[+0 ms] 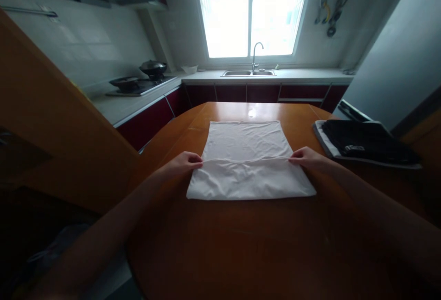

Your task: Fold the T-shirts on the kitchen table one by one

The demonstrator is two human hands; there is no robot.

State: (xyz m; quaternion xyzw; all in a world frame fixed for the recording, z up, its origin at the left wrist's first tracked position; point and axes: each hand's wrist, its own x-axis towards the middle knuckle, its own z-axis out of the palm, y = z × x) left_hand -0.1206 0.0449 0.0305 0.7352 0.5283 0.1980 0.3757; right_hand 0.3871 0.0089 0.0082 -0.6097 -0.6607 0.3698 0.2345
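A white cloth garment [251, 178], probably a shirt, lies flat on the wooden table [241, 249]. Its near part is folded over toward the far side, so an edge runs across the middle. My left hand [188, 161] pinches that edge at its left end. At the right end of the same edge, my right hand [305, 157] is closed on the fabric between thumb and fingers. Slight wrinkles show on both layers. Which part of the garment lies underneath is hidden.
At the table's right side lies a stack of folded clothes [368, 141], black on top and white below. Behind the table are a counter with a sink [248, 73], and a stove with a lidded wok [153, 67] to the left. A refrigerator [396, 56] stands at right.
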